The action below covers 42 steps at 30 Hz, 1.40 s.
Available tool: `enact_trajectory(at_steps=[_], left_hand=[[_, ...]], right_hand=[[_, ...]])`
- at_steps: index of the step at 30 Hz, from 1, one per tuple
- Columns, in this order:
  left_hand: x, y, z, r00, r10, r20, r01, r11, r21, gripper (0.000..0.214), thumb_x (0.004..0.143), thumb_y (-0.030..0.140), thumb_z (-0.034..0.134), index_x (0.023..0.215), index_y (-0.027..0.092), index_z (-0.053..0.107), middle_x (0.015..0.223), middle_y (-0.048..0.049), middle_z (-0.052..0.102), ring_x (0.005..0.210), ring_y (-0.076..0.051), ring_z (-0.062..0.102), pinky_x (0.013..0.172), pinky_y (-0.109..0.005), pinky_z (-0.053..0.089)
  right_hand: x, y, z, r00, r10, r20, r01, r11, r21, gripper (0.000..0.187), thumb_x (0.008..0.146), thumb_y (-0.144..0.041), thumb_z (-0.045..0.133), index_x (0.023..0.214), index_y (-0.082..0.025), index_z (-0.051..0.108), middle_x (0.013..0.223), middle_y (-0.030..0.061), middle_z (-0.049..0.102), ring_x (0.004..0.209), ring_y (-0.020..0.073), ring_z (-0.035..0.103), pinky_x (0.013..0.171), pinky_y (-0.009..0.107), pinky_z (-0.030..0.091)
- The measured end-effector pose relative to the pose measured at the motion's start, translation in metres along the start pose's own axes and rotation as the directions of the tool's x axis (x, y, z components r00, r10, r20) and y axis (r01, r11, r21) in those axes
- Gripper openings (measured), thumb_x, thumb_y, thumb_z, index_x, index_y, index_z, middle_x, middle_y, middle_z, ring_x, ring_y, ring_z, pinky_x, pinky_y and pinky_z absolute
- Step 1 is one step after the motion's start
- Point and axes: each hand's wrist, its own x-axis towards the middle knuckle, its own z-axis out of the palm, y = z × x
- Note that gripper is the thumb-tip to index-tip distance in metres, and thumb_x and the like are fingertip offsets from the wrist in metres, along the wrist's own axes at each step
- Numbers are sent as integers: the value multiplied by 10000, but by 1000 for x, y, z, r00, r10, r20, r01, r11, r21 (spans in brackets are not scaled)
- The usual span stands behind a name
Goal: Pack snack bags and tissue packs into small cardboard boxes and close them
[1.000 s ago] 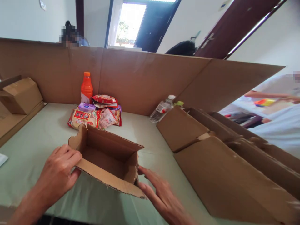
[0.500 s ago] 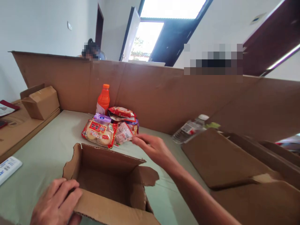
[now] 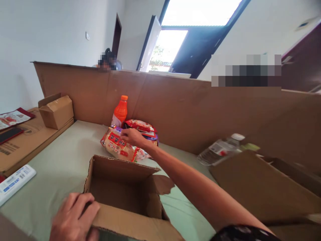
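An open cardboard box [image 3: 125, 197] stands on the green-covered table right in front of me. My left hand [image 3: 74, 217] curls over its near left flap and grips it. My right hand [image 3: 131, 136] stretches across the box to a pile of snack packets [image 3: 117, 147] behind it, fingers closed on the top edge of the large red and yellow bread packet. An orange drink bottle [image 3: 120, 112] stands upright just behind the pile.
A tall cardboard screen [image 3: 200, 110] walls the table's far side. A clear water bottle [image 3: 220, 149] lies at the right next to flattened cartons [image 3: 260, 187]. At the left sit a small closed box [image 3: 56, 110], a flat carton and a white packet [image 3: 15, 182]. A person sits beyond the screen.
My right hand left the box's right side and reached forward to the snack pile, closing on the bread packet. My left hand stayed on the box flap. My view shifted right and up.
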Motion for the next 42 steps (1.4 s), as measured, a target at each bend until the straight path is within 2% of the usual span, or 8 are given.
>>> enact_trajectory(at_steps=[4, 10, 15, 18, 23, 30, 37, 42], left_hand=[[7, 10, -1, 993, -112, -37, 110, 993, -46, 329, 765, 10, 493, 955, 221, 661, 1005, -65, 672, 914, -238, 599, 790, -378, 509], [12, 6, -3, 993, -99, -66, 95, 993, -73, 291, 760, 9, 491, 895, 199, 665, 976, -69, 660, 885, -231, 598, 754, -367, 516], [9, 3, -4, 990, -108, -86, 101, 991, -83, 302, 751, 9, 502, 904, 195, 684, 985, -73, 668, 883, -231, 594, 758, -373, 523], [10, 7, -4, 995, -86, -58, 80, 992, -101, 313, 739, 1, 510, 903, 205, 681, 959, -60, 673, 867, -232, 583, 758, -377, 515], [15, 6, -3, 997, -80, -22, 76, 986, -148, 318, 756, -27, 495, 901, 196, 670, 895, -46, 674, 845, -224, 560, 748, -369, 499], [16, -1, -1, 999, -44, -18, 40, 984, -174, 290, 808, -15, 507, 945, 200, 647, 905, -41, 666, 869, -216, 574, 790, -370, 513], [-1, -10, 5, 962, -108, -251, 67, 984, -165, 355, 870, 89, 633, 1195, 220, 580, 1281, -96, 523, 1014, -172, 607, 909, -311, 526], [-5, -11, 24, 953, -284, -109, 216, 883, -417, 582, 887, 229, 644, 1419, 219, 409, 1386, -127, 530, 1275, -264, 543, 1081, -433, 470]], right_hand=[[-27, -24, -61, 934, 80, -349, -73, 997, 33, 259, 971, -239, 483, 748, -181, 602, 697, -10, 606, 620, 101, 551, 582, 228, 432], [-101, -93, -120, 591, -91, -801, 111, 993, -31, 135, 924, -272, 634, 796, -257, 592, 721, -4, 598, 640, 144, 528, 599, 285, 423], [-154, -108, -63, 767, -512, -387, 437, 858, -271, 227, 940, -102, 505, 787, -228, 616, 780, 24, 662, 702, 152, 569, 672, 300, 432], [-159, -101, -30, 874, -483, -50, 458, 855, -242, 307, 964, -111, 453, 714, -196, 609, 691, 16, 628, 638, 143, 499, 658, 300, 370], [-130, -106, -14, 867, -373, 330, 440, 884, -157, 202, 897, -97, 550, 747, -174, 662, 743, 26, 648, 664, 142, 500, 633, 290, 309], [-108, -107, -1, 805, -208, 555, 276, 960, -40, 154, 856, -48, 608, 830, -147, 723, 824, 51, 716, 725, 151, 602, 642, 267, 380], [-135, -90, -33, 926, -227, 300, 211, 974, 85, 347, 925, -174, 586, 1266, -202, 642, 1256, 101, 662, 1128, 217, 612, 970, 382, 482], [-122, -100, -17, 829, -261, 494, 258, 963, 76, 569, 924, -153, 570, 1455, -342, 494, 1400, 60, 600, 1146, 240, 634, 938, 386, 509]])
